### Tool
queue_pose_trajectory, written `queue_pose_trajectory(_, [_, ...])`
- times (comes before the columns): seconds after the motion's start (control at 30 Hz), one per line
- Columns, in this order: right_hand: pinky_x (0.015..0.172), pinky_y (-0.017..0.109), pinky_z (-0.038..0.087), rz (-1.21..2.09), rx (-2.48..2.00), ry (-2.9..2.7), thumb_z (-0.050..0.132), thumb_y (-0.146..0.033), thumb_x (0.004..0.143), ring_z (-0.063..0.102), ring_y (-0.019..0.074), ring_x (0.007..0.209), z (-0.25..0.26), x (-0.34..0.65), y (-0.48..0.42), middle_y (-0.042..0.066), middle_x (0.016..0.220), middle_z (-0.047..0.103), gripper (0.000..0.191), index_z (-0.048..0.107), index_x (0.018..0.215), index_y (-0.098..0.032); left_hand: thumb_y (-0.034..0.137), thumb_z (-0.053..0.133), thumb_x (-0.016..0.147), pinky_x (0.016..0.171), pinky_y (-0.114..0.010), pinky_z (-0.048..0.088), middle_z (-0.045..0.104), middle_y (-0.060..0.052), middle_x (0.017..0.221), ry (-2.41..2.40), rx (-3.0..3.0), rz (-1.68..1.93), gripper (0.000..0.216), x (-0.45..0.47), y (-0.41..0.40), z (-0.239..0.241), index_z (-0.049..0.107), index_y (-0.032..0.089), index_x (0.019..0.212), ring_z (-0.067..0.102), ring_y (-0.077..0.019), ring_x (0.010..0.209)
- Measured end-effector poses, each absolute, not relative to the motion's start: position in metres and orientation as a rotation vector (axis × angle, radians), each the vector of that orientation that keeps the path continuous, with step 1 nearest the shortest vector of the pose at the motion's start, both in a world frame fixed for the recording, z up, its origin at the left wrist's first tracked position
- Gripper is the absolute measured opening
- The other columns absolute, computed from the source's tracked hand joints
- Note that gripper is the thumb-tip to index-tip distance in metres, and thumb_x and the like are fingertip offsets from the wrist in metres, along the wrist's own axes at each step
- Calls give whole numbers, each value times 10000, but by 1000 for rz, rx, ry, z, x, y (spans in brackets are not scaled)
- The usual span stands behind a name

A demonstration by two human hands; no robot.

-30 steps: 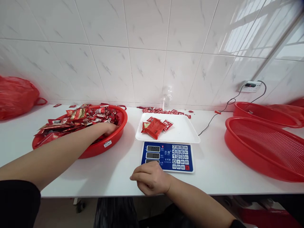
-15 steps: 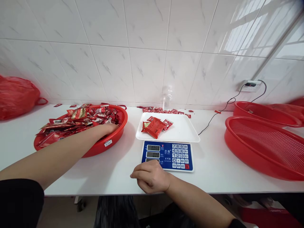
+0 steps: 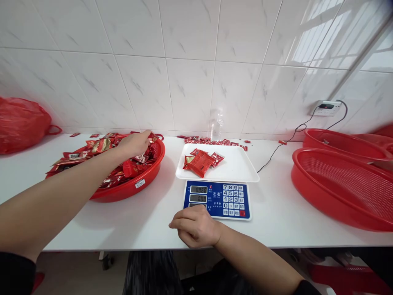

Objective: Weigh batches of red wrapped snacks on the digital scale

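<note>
Over the right part of a red plastic basket (image 3: 132,191), my left hand (image 3: 135,145) pinches a small red packet (image 3: 152,138) at its fingertips. Several red and gold snack packets (image 3: 102,145) fill the basket beneath. A digital scale (image 3: 217,200) with a blue keypad stands in front of me. Its white tray (image 3: 239,164) carries a larger red packet (image 3: 201,162) lying on smaller ones. My right hand (image 3: 196,226) is curled closed at the scale's lower left corner, partly covering the lowest display. Nothing shows between its fingers.
Two red baskets (image 3: 334,200) stand on the right, one behind the other. A red plastic bag (image 3: 23,125) sits far left. Small packets (image 3: 211,141) and a clear plastic container (image 3: 216,127) lie along the wall. A black cable (image 3: 276,150) runs to the power socket (image 3: 328,107).
My left hand has risen out of the packets in the basket, and a small red packet now shows at its fingertips. My right hand has stayed in place.
</note>
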State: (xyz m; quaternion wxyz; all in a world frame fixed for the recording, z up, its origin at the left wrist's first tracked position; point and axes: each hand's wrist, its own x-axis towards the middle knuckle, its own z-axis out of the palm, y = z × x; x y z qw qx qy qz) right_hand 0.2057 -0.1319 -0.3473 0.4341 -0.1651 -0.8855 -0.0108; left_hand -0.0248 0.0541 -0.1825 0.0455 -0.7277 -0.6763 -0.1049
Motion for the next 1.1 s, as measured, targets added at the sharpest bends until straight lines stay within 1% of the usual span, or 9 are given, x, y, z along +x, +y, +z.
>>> queue_pose_trajectory(0.17, [551, 202, 476, -20, -391, -2163, 419, -115, 752, 634, 93, 677, -347, 206, -132, 23, 849, 685, 279, 597, 957, -177, 370, 311, 928, 690, -359, 434, 667, -121, 902, -1874, -2256, -535, 392, 7, 39, -181, 535, 221, 1213, 613, -308, 845])
queue_pose_trajectory(0.37, [592, 196, 495, -27, -416, -2203, 419, -108, 750, 643, 92, 723, -349, 205, -132, 29, 862, 676, 287, 585, 972, -181, 358, 349, 928, 766, -343, 425, 675, -76, 1080, -1582, -2500, -385, 408, 63, 11, -209, 522, 314, 1295, 609, -281, 973])
queue_pose_trajectory(0.5, [613, 199, 508, -36, -416, -2214, 417, -102, 748, 647, 94, 716, -348, 206, -131, 31, 862, 681, 283, 581, 967, -179, 316, 386, 909, 824, -379, 422, 682, -96, 1012, -1534, -2595, -364, 397, 85, 4, -225, 562, 300, 1264, 606, -295, 991])
queue_pose_trajectory(0.6, [618, 202, 515, -15, -397, -2182, 406, -103, 743, 647, 97, 703, -345, 207, -131, 34, 860, 688, 292, 581, 963, -184, 314, 399, 905, 854, -411, 422, 681, -103, 1010, -1531, -2632, -504, 388, 87, 1, -227, 579, 283, 1247, 605, -311, 1006])
queue_pose_trajectory(0.7, [604, 204, 512, -7, -384, -2158, 405, -110, 750, 646, 101, 700, -343, 207, -131, 36, 858, 691, 286, 580, 962, -185, 369, 410, 906, 885, -375, 439, 673, -65, 1091, -1575, -2703, -994, 362, 80, 0, -225, 582, 276, 1210, 606, -262, 1025])
queue_pose_trajectory(0.83, [569, 203, 494, -35, -342, -2088, 425, -103, 749, 639, 100, 692, -344, 206, -131, 29, 860, 690, 277, 583, 964, -177, 420, 436, 874, 799, -331, 510, 669, -65, 1062, -1735, -2653, -2109, 334, 61, -6, -228, 560, 213, 1105, 640, -191, 907])
queue_pose_trajectory(0.93, [567, 207, 495, -65, -329, -2013, 442, -87, 761, 633, 102, 687, -339, 206, -133, 26, 862, 691, 290, 589, 996, -172, 404, 427, 865, 770, -330, 528, 664, -59, 1040, -1874, -2528, -2560, 281, 45, -15, -238, 555, 226, 1040, 640, -170, 889])
queue_pose_trajectory(1.0, [642, 230, 523, -66, -421, -1960, 462, -87, 790, 642, 119, 762, -328, 211, -132, 42, 924, 691, 301, 590, 1048, -175, 406, 396, 875, 773, -345, 531, 666, -66, 980, -1933, -2512, -2700, 273, 38, -22, -247, 567, 222, 982, 635, -180, 887])
queue_pose_trajectory(1.1, [881, 356, 516, -2, -740, -1858, 521, -196, 862, 593, 193, 1058, -302, 227, -118, 104, 1149, 625, 309, 570, 1166, -191, 387, 390, 888, 772, -356, 528, 651, -61, 856, -1919, -2472, -2993, 248, 33, -32, -257, 570, 216, 898, 627, -183, 829])
